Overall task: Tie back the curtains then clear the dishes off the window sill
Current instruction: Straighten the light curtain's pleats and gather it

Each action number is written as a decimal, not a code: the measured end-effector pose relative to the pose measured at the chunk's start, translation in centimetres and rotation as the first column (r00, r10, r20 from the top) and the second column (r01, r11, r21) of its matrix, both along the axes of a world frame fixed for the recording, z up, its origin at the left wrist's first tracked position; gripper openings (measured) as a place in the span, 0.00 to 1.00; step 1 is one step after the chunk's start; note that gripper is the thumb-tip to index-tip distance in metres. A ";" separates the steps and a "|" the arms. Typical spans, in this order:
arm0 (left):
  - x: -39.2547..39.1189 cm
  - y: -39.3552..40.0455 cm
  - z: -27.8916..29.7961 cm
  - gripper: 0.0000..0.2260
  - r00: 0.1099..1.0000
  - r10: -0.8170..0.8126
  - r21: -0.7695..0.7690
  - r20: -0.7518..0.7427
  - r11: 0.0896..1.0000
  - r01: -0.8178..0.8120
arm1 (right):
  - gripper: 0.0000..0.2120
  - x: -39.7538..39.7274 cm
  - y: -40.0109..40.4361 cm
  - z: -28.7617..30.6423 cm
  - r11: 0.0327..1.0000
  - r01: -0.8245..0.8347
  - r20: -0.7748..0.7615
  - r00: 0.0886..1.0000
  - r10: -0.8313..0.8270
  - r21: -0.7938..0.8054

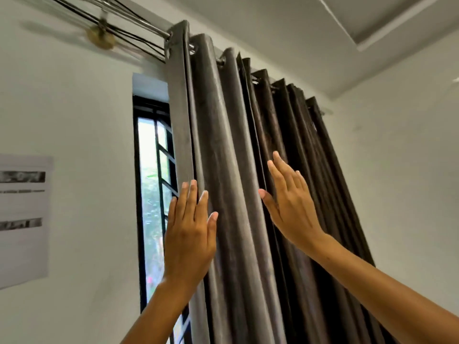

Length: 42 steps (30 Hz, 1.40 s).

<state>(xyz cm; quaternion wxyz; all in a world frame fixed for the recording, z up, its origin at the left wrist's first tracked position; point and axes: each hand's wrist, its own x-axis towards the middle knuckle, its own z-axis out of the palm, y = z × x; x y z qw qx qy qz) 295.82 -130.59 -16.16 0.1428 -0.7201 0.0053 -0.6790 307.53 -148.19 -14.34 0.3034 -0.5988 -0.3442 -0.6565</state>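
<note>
Right now the curtain (223, 150) hangs from a shiny rod (139, 18) near the ceiling, bunched in thick folds over most of the window (151, 184). It is dark grey and a bit shiny, and it looks heavy and smooth. Its left edge shows a strip of bright glass and black bars beside it. I see my left hand (190, 234) flat on that left edge, fingers straight and close together, holding nothing. My right hand (289, 207) is flat too, fingers straight and a little spread, at the folds in the middle. I cannot tell if it touches the cloth or is just in front of it. It holds nothing. I think the step is to gather the curtain to one side so it can be tied. To do it well, I would push the left edge toward the right hand, keep the folds neat, and slide gently so the rings do not stick on the rod. I cannot see a tie or the sill with the dishes from here. A paper sheet (23, 217) hangs on the white wall (82, 135) to the left.
</note>
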 end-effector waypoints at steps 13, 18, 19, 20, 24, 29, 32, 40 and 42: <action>9.0 3.3 11.1 0.19 0.975 0.210 0.002 0.075 0.978 -0.211 | 0.22 12.9 8.1 12.2 0.913 -0.381 -0.021 0.922 0.388 0.146; 12.1 5.4 15.4 0.16 0.980 0.189 -0.142 0.068 0.974 -0.178 | 0.24 16.2 11.1 14.8 0.950 -0.311 -0.150 0.938 0.312 0.033; 12.9 5.7 16.0 0.17 0.981 0.173 -0.174 0.083 0.972 -0.157 | 0.25 16.8 11.6 15.4 0.947 -0.320 -0.199 0.927 0.318 0.022; 13.5 6.0 16.5 0.17 0.984 0.154 -0.198 0.095 0.971 -0.133 | 0.27 17.3 12.0 16.0 0.943 -0.333 -0.248 0.912 0.325 0.012; 16.0 7.3 18.1 0.15 0.985 0.101 -0.252 0.140 0.966 -0.063 | 0.29 18.6 13.3 18.0 0.927 -0.367 -0.387 0.868 0.311 -0.078; 17.3 7.6 18.8 0.13 0.941 0.058 -0.336 0.335 0.940 0.062 | 0.26 19.4 14.1 19.5 0.886 -0.450 -0.464 0.812 0.354 -0.113; 17.4 7.9 19.3 0.10 0.903 0.018 -0.354 0.430 0.923 0.150 | 0.24 19.7 14.2 19.9 0.862 -0.498 -0.467 0.787 0.403 -0.095; 16.5 8.3 20.1 0.08 0.866 -0.150 -0.418 0.477 0.829 0.373 | 0.05 19.5 15.1 20.3 0.745 -0.662 -0.466 0.687 0.558 -0.083; 16.3 8.2 20.2 0.09 0.853 -0.201 -0.421 0.482 0.800 0.427 | 0.10 19.1 15.7 20.3 0.715 -0.697 -0.450 0.656 0.606 -0.055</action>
